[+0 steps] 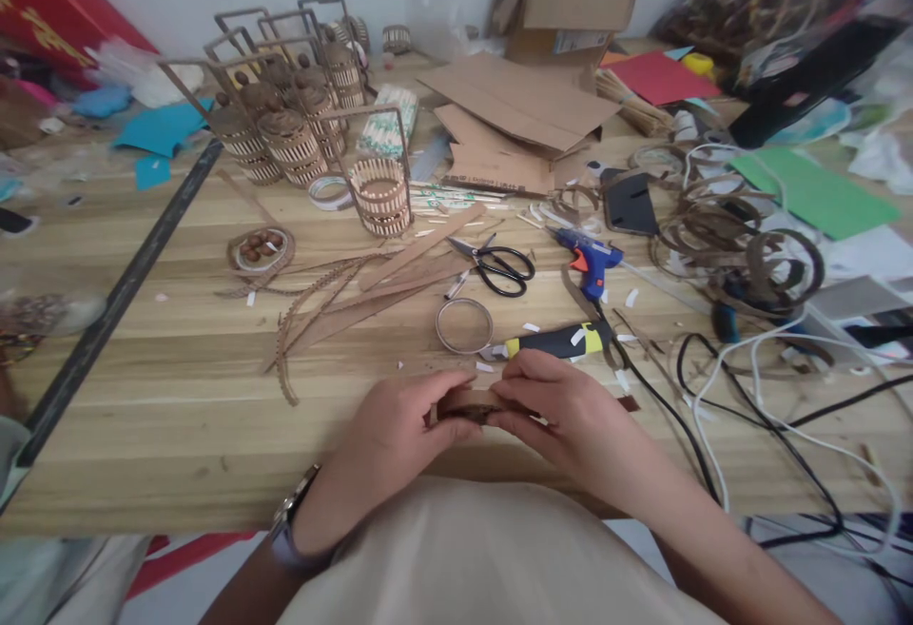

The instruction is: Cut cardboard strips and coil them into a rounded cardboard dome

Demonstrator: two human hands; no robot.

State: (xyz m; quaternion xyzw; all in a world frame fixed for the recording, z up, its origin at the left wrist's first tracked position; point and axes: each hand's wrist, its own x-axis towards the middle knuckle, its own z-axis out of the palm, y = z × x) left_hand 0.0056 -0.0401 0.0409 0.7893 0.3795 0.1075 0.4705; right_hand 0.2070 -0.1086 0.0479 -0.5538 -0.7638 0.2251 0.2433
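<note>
Near the table's front edge, my left hand (406, 425) and my right hand (560, 406) pinch a small brown ring-like piece (467, 404) between them. My left fingers wrap its left side, while my right thumb and fingers press on its right side. Just beyond my hands lie a thin round ring (464, 325) and a black-and-yellow tool (560, 341). Black-handled scissors (505, 270) rest farther back, with a blue glue gun (591, 259) to their right. Long brown strips (357, 306) spread across the table to the left.
Slatted lantern-like baskets (381, 197) with tall handles stand at the back left. A bowl of brown beads (261, 249) sits before them. Flat cardboard (520, 102) lies at the back. Coiled strips (734, 216) and black and white cables (756, 416) crowd the right side.
</note>
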